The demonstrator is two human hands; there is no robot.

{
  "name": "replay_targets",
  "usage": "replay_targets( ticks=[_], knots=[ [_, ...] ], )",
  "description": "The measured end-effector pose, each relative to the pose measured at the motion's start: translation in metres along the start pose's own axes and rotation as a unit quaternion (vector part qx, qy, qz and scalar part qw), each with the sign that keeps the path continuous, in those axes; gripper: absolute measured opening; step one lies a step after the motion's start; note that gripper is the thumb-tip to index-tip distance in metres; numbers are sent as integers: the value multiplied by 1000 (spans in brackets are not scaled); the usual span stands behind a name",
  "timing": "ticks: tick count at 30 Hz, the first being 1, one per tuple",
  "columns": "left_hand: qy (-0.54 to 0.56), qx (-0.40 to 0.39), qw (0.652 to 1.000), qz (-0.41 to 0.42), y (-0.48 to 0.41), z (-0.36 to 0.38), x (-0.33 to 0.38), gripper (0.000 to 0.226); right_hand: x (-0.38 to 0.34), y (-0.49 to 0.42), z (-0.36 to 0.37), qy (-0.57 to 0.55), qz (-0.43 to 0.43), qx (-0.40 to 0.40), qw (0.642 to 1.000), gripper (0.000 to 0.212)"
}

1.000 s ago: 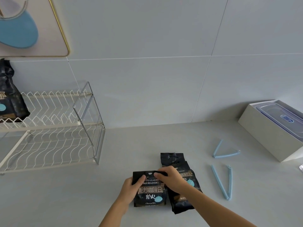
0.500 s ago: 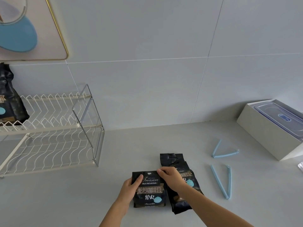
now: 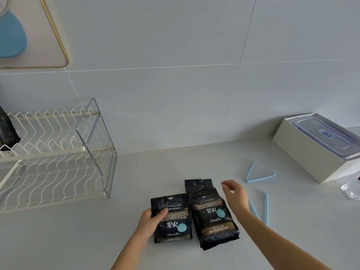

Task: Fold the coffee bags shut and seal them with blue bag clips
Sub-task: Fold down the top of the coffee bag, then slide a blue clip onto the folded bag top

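Two black coffee bags lie side by side on the grey counter. The left coffee bag [image 3: 172,219] has its top folded down, and my left hand [image 3: 151,221] grips its left edge with the thumb on the front. The right coffee bag [image 3: 213,217] still shows its tall unfolded top. My right hand [image 3: 236,196] hovers open above the counter just right of that bag, holding nothing. An open blue bag clip [image 3: 258,173] lies further right, and a second blue clip [image 3: 262,208] lies partly behind my right wrist.
A white wire dish rack [image 3: 56,152] stands at the left, with another dark bag [image 3: 7,129] on its upper shelf. A white box [image 3: 303,151] holding a clear plastic lid sits at the right. Crumpled clear plastic [image 3: 351,189] lies at the right edge.
My right hand has let go of the left bag's folded top and moved right, open, toward the clips. My left hand still holds the left bag.
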State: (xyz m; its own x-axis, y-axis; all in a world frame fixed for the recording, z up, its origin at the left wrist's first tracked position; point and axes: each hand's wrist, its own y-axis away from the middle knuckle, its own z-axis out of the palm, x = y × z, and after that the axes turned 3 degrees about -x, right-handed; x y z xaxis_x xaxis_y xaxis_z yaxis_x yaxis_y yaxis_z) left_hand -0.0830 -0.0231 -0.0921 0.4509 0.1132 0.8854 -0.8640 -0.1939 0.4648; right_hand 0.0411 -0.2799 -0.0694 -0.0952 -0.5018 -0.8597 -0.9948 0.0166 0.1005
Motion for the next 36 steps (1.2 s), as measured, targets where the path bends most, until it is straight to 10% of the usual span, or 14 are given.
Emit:
replay_targets(
  ticks=[8, 13, 20, 27, 36],
  knots=[
    [21, 7, 1000, 10, -8, 1, -2, 20, 121, 47, -55, 292, 160, 56, 941, 41],
    [30, 2, 1000, 6, -9, 1, -4, 21, 100, 35, -48, 78, 187, 83, 976, 16],
    [28, -10, 1000, -5, -7, 0, -4, 25, 4, 7, -9, -102, 25, -55, 993, 14],
    [22, -11, 1000, 12, -4, 1, 0, 21, -51, 8, 17, 56, -121, -250, 959, 25],
    [15, -12, 1000, 24, -1, 1, -4, 20, -62, 14, 36, 134, -185, -262, 938, 22]
  ],
)
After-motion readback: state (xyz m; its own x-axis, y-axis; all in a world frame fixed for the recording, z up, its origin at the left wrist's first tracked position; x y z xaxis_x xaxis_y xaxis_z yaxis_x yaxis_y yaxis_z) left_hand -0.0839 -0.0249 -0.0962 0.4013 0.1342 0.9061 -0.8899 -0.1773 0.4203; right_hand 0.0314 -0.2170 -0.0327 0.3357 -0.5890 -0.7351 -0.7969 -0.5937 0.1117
